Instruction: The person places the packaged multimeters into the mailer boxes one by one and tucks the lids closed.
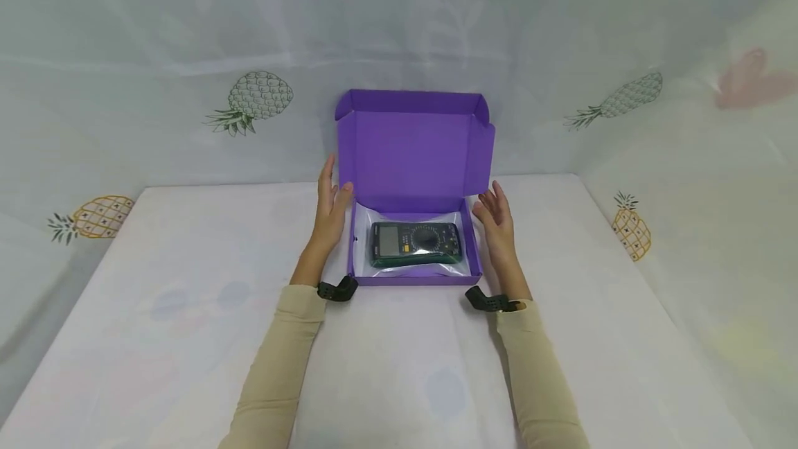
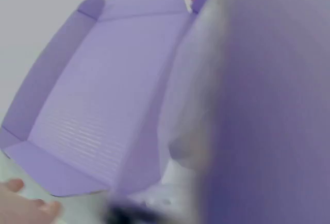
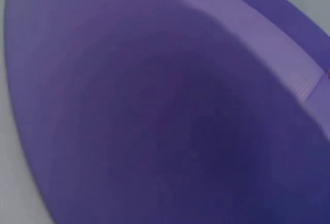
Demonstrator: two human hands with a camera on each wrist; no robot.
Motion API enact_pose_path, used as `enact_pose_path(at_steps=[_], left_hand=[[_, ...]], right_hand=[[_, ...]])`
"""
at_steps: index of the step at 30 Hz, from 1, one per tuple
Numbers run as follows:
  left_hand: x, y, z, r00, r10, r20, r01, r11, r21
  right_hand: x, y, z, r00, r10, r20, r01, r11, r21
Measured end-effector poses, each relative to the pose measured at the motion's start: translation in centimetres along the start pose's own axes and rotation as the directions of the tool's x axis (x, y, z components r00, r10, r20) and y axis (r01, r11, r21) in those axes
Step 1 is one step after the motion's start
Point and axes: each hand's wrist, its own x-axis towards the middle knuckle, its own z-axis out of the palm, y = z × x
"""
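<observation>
A purple cardboard box (image 1: 414, 280) stands with its lid (image 1: 411, 154) raised at the back. Inside it lies a dark green multimeter (image 1: 416, 244) in a clear plastic bag (image 1: 362, 226). On the box's left, my left hand (image 1: 330, 217) is held upright with fingers extended beside the lid; contact is hard to tell. My right hand (image 1: 497, 224) is at the right side, its fingers loosely bent near the lower corner of the lid flap. In the left wrist view the lid (image 2: 103, 90) fills much of the picture. The box wall (image 3: 129, 105) covers most of the right wrist view.
The box sits toward the back of a table under a white cloth (image 1: 187, 352). Behind it hangs a pale curtain (image 1: 399, 19) printed with pineapples. Each wrist carries a black strapped device, such as the left wrist device (image 1: 339, 289).
</observation>
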Motion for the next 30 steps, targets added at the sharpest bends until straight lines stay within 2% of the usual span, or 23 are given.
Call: enact_pose_path(at_steps=[2, 4, 8, 16, 24, 30], left_hand=[[-0.1, 0.2, -0.1, 0.997, -0.061, 0.043, 0.062, 0.998, -0.018], [-0.2, 0.4, -0.1, 0.993, -0.093, 0.069, 0.095, 0.995, -0.029], [0.0, 0.6, -0.1, 0.991, -0.09, 0.095, 0.094, 0.995, -0.036], [0.4, 0.5, -0.2, 0.991, -0.087, 0.102, 0.091, 0.995, -0.037], [0.2, 0.7, 0.0, 0.989, -0.093, 0.111, 0.093, 0.996, 0.005], [0.0, 0.7, -0.2, 0.991, -0.057, 0.12, 0.058, 0.998, 0.0]], right_hand=[[0.0, -0.2, 0.1, 1.0, 0.014, 0.007, -0.014, 1.0, -0.006], [-0.1, -0.5, 0.2, 1.0, 0.021, 0.014, -0.021, 1.0, -0.013], [0.0, -1.2, 0.3, 1.0, 0.005, 0.013, -0.005, 1.0, -0.008], [0.1, -2.1, 0.2, 1.0, -0.005, 0.015, 0.003, 0.997, 0.08], [-0.1, -2.3, 0.1, 0.998, -0.045, 0.04, 0.046, 0.999, -0.02], [-0.1, -2.2, 0.3, 0.998, -0.057, 0.041, 0.058, 0.998, -0.014]])
